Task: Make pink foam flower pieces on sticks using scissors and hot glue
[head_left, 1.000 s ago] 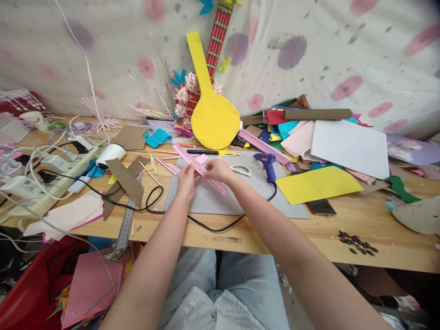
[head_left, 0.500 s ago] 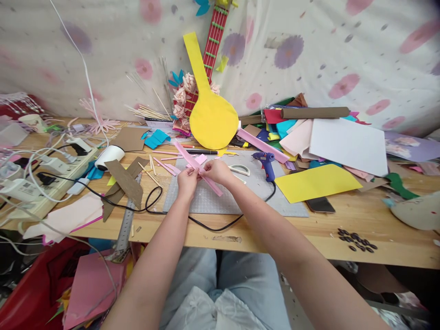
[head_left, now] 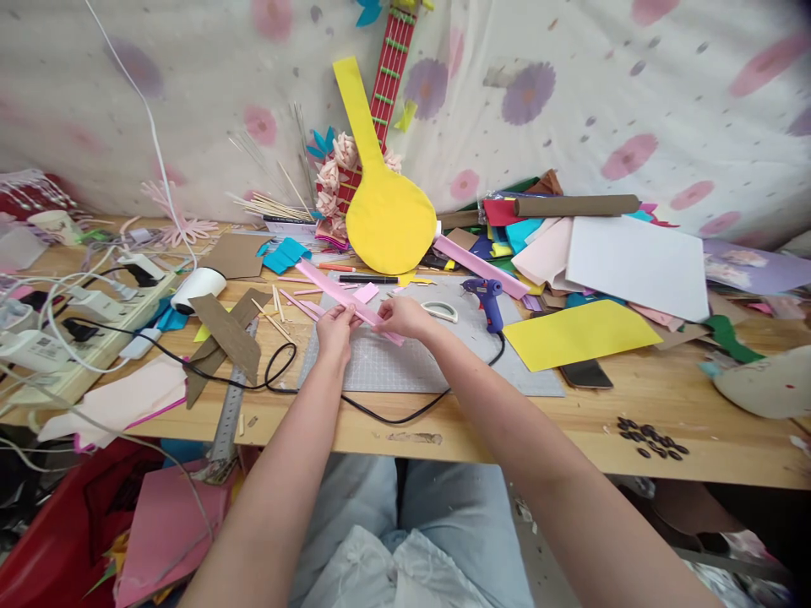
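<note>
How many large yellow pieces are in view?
2. One round piece with a long neck leans against the cloth wall; one flat sheet lies right of the glue gun. More may be hidden under the paper pile.

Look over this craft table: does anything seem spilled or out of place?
A metal ruler juts over the table's front edge at left; small dark pieces lie scattered near the edge at right.
</note>
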A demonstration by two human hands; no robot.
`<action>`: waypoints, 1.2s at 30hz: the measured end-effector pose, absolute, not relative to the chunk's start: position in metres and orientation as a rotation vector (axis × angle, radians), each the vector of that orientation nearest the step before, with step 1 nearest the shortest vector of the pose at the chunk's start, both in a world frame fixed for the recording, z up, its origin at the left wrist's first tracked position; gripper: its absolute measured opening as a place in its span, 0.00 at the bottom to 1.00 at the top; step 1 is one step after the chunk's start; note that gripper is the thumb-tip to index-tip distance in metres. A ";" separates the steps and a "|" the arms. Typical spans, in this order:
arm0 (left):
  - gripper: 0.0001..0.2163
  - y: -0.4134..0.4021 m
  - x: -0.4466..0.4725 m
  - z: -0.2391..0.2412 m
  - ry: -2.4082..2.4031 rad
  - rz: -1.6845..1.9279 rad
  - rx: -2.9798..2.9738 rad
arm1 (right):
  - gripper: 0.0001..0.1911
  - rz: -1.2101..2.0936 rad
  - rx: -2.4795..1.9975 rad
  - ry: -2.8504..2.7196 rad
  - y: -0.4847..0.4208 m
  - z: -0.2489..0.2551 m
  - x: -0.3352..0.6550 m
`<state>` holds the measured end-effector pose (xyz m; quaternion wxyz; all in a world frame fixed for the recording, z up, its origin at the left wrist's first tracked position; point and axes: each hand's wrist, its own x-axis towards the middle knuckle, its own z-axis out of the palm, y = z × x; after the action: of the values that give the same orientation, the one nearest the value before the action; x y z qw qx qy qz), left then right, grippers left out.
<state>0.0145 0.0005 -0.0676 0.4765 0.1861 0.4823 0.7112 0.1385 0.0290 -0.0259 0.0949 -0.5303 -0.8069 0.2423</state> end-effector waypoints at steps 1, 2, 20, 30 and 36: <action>0.04 0.001 0.015 -0.068 1.175 1.747 0.447 | 0.13 0.727 -1.586 -2.388 0.027 -0.026 0.141; 0.05 0.001 0.015 -0.068 1.177 1.751 0.446 | 0.12 0.739 -1.591 -2.378 0.026 -0.027 0.143; 0.08 -0.004 0.016 -0.071 1.063 1.579 0.638 | 0.11 0.951 -1.448 -2.293 0.028 -0.046 0.156; 0.07 -0.002 0.012 -0.067 1.147 1.667 0.593 | 0.15 1.241 -1.247 -1.946 0.019 -0.038 0.183; 0.06 0.002 0.008 -0.071 1.175 1.697 0.576 | 0.13 0.994 -1.520 -1.753 0.022 -0.031 0.260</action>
<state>0.0078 0.0018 -0.0712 0.4786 0.2361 0.4815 0.6952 0.2595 0.0221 -0.0306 0.3038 -0.5739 -0.6616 0.3751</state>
